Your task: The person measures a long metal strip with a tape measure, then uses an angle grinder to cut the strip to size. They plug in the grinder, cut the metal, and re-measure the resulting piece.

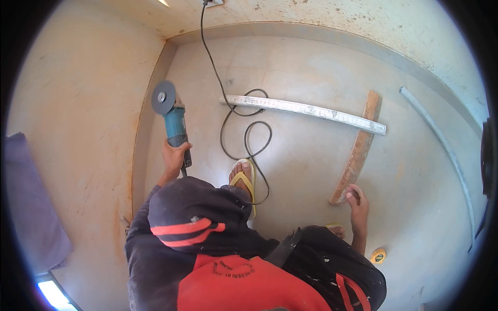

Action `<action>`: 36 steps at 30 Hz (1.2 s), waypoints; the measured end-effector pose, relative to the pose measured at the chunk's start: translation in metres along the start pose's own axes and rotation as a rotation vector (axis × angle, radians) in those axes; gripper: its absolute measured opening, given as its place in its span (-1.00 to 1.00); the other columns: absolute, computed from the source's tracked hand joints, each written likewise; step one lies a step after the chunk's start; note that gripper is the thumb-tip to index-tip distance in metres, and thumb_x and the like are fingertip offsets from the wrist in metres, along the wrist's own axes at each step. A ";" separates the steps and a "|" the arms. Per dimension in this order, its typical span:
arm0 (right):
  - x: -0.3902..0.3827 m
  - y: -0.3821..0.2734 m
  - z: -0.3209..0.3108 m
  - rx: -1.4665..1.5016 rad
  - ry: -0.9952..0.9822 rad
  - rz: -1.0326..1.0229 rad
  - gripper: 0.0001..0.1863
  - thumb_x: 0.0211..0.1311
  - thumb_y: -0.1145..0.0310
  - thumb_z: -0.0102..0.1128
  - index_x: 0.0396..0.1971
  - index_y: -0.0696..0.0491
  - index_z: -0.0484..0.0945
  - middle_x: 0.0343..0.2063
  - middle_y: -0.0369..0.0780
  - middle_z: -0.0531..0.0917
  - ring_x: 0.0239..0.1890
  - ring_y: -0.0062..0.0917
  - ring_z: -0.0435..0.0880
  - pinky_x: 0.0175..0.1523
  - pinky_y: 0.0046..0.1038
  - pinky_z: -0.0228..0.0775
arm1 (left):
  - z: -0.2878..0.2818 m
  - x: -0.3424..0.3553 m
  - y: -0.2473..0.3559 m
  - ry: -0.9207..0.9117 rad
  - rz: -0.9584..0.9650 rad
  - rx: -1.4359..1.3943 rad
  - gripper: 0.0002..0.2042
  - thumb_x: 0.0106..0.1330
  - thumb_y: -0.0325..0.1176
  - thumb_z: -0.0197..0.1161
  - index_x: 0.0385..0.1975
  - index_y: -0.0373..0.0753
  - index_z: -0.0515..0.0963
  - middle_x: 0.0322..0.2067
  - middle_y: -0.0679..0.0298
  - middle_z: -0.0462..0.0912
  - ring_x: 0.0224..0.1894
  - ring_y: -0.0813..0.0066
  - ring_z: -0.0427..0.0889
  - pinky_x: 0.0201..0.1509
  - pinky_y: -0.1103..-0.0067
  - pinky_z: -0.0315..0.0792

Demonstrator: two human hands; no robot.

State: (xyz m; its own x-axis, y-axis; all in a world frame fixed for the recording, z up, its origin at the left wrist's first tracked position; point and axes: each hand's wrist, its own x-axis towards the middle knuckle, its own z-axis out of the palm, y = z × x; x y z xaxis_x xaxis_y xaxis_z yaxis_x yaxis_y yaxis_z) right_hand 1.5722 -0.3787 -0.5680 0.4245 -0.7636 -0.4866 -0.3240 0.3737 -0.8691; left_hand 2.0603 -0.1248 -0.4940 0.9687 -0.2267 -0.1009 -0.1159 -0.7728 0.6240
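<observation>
My left hand (174,156) is wrapped round the rear body of a blue-and-black angle grinder (176,127), held upright at the left with its grey disc (163,97) at the far end. My right hand (358,205) is at the near end of a rough wooden plank (358,155). Its fingers are loosely bent and apart, holding nothing I can see; whether they touch the plank I cannot tell. Across the far part of the plank rests a silvery metal bar (306,109), its left end on the floor by a black cord.
The black power cord (211,62) loops over the floor from a wall socket (213,2). A yellow tape measure (378,255) lies beside my right forearm. A long thin metal strip (441,140) runs along the right. Walls rise at left and far side; a purple cloth (33,202) hangs left.
</observation>
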 end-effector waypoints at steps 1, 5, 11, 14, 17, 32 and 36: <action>-0.002 -0.002 0.006 -0.027 0.008 0.020 -0.61 0.22 0.39 0.16 0.03 0.19 0.46 -0.09 -0.12 0.59 0.00 -0.45 0.55 0.13 -0.45 0.34 | 0.003 0.007 -0.014 0.022 -0.019 0.002 -0.53 -0.18 -0.28 0.43 -0.29 -0.39 0.46 -0.46 0.17 0.58 -0.45 0.39 0.58 -0.33 0.48 0.46; -0.012 -0.001 0.020 -0.060 0.023 0.062 -0.60 0.20 0.36 0.20 0.02 0.20 0.46 -0.11 -0.12 0.60 -0.02 -0.45 0.57 0.11 -0.44 0.36 | 0.032 0.030 -0.085 0.066 -0.132 0.038 -0.47 -0.19 -0.25 0.44 -0.21 -0.40 0.46 -0.39 0.13 0.61 -0.38 0.33 0.61 -0.24 0.46 0.47; -0.016 -0.008 0.043 -0.117 0.005 0.106 -0.59 0.21 0.30 0.23 -0.01 0.21 0.47 -0.12 -0.11 0.61 -0.03 -0.42 0.58 0.10 -0.43 0.37 | 0.051 0.038 -0.128 0.061 -0.176 0.047 -0.40 -0.21 -0.22 0.45 -0.14 -0.44 0.46 -0.33 0.07 0.61 -0.29 0.25 0.61 -0.14 0.41 0.47; -0.014 -0.006 0.037 -0.128 0.004 0.101 -0.61 0.22 0.32 0.21 -0.02 0.21 0.47 -0.14 -0.13 0.61 -0.06 -0.44 0.58 0.08 -0.45 0.37 | 0.062 0.054 -0.159 0.076 -0.084 0.062 -0.41 -0.21 -0.23 0.46 -0.17 -0.46 0.46 -0.33 0.07 0.61 -0.29 0.24 0.61 -0.14 0.42 0.47; -0.013 -0.017 0.040 -0.164 0.046 0.091 -0.65 0.24 0.37 0.19 -0.02 0.22 0.47 -0.17 -0.17 0.60 -0.10 -0.51 0.58 0.07 -0.49 0.38 | 0.065 0.057 -0.166 0.060 0.002 0.005 -0.47 -0.19 -0.28 0.46 -0.23 -0.48 0.47 -0.35 0.10 0.60 -0.34 0.30 0.57 -0.17 0.46 0.46; -0.033 0.020 0.028 -0.147 0.210 -0.008 -0.61 0.18 0.17 0.23 -0.07 0.09 0.55 -0.20 -0.15 0.66 -0.15 -0.44 0.61 0.00 -0.41 0.41 | 0.103 0.104 -0.182 -0.208 -0.092 -0.371 -0.63 -0.10 -0.34 0.40 -0.33 -0.45 0.53 -0.41 0.20 0.55 -0.38 0.29 0.52 -0.23 0.40 0.45; -0.038 0.009 0.016 -0.261 0.173 0.086 -0.56 0.21 0.12 0.24 -0.05 0.13 0.52 -0.21 -0.15 0.66 -0.12 -0.47 0.62 0.00 -0.43 0.42 | 0.151 0.091 -0.155 -0.187 -0.034 -0.138 -0.60 -0.07 -0.32 0.41 -0.29 -0.46 0.51 -0.37 0.17 0.56 -0.35 0.28 0.52 -0.21 0.40 0.45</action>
State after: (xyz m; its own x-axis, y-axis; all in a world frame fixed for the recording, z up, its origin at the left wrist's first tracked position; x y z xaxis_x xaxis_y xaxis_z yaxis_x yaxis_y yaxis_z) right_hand 1.5666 -0.3381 -0.5588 0.2433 -0.8217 -0.5154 -0.5678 0.3102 -0.7625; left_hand 2.1331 -0.1151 -0.7169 0.9125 -0.3180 -0.2573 -0.0408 -0.6966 0.7163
